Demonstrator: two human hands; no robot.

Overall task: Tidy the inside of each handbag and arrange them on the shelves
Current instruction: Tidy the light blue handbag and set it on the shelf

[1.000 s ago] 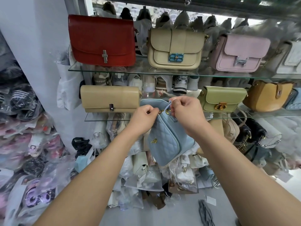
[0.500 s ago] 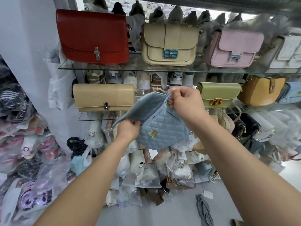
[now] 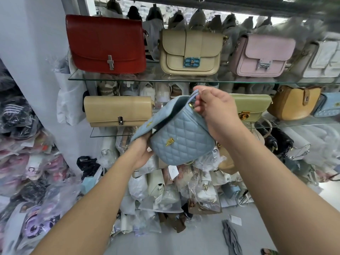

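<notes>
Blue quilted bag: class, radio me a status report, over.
Left hand holds the lifted flap; right hand pinches the top strap. Blue quilted bag open, in mid-air, unshelved. Beige clutch and green bag flank it behind.

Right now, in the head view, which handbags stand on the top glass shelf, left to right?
Red leather flap bag → beige flap bag with blue clasp → pink flap bag → white bag, blurred.

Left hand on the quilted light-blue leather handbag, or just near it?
Touching. Head view: the left hand grips the quilted light-blue handbag by its open flap, no gap visible.
</notes>
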